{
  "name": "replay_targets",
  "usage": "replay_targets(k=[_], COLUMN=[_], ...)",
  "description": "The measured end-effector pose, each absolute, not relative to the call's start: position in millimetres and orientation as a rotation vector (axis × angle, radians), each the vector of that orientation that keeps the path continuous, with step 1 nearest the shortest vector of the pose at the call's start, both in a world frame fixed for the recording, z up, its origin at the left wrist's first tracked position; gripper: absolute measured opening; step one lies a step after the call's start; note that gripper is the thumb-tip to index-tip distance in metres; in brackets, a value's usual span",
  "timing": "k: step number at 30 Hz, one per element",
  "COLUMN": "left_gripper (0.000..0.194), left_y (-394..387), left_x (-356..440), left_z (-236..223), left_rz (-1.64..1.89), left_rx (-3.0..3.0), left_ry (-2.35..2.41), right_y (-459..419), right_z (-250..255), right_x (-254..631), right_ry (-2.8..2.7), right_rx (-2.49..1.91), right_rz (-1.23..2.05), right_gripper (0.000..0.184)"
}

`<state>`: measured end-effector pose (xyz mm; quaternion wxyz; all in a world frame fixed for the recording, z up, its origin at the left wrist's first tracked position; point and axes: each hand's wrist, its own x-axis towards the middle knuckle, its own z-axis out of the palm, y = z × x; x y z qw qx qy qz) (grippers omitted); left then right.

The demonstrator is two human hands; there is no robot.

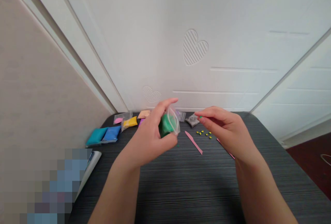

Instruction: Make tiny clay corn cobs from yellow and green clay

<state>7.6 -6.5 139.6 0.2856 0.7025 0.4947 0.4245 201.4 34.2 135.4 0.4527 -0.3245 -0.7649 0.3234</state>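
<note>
My left hand (152, 134) is closed around a clear bag of green clay (168, 124), its opening turned toward the right. Thumb and forefinger of my right hand (222, 124) pinch a tiny bit of green clay (200, 117), apart from the bag. Below and between the hands lies a pink plastic clay knife (193, 142). Several small yellow-and-green pieces (204, 133) are scattered beside it. A second thin pink tool (229, 151) lies partly hidden under my right hand.
Bagged clay stands along the back left of the dark table (181, 189): teal (97, 136), blue (111, 134), yellow (130, 122) and peach (144, 114). A grey packet (192, 120) lies near the white panel (160, 44) behind the table.
</note>
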Motion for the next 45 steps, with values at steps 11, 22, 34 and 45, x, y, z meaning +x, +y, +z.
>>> replay_targets(k=[11, 22, 34, 45], left_gripper=[0.042, 0.019, 0.011, 0.011], left_y=[11.5, 14.8, 10.4, 23.7], left_x=[17.6, 34.0, 35.0, -7.2], left_z=[132.1, 125.6, 127.9, 128.4], left_rz=[1.338, 1.096, 1.202, 1.612], left_rx=[1.14, 1.063, 1.133, 0.959], left_ry=[0.75, 0.893, 0.987, 1.161], right_y=[27.9, 24.8, 27.1, 15.3], right_z=[133.4, 140.6, 136.9, 146.4], right_x=[198.4, 194.5, 190.8, 195.4], right_ry=[-1.861, -2.07, -2.101, -2.056], right_rx=[-0.896, -0.867, -0.847, -0.777], right_rz=[0.764, 0.377, 0.342, 0.779], right_gripper=[0.014, 0.014, 0.015, 0.005])
